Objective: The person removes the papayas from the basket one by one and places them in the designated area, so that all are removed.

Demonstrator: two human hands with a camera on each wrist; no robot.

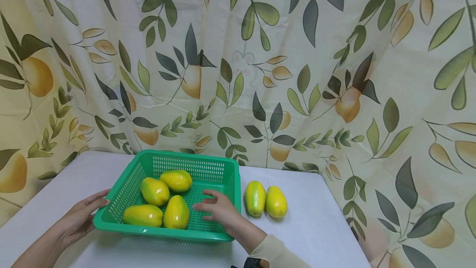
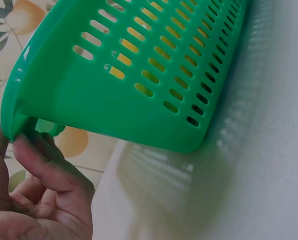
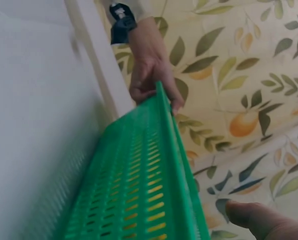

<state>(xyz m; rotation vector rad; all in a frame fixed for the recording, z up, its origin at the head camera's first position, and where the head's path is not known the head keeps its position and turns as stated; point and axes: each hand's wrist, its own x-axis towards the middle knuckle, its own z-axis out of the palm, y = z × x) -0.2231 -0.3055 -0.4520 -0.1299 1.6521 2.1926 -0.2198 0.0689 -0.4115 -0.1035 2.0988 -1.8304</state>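
A green plastic basket [image 1: 119, 228] with slotted walls holds several glossy yellow-green mangoes [image 1: 154, 191], grouped in its left half. My left hand [image 1: 79, 218] grips the basket's rim at the near left corner, thumb over the top; the left wrist view has its fingers [image 2: 51, 170] curled under that rim. My right hand [image 1: 219, 212] reaches over the basket's right side, fingers spread and nothing in them. In the right wrist view only its thumb [image 3: 253, 215] shows, beside the rim, with the left hand [image 3: 156, 80] at the far end.
On the white-covered table [image 1: 308, 230], two more mangoes, one on the left [image 1: 255, 198] and one on the right [image 1: 276, 202], lie side by side just right of the basket. A leaf-and-fruit patterned curtain [image 1: 238, 94] hangs behind the table and along its sides.
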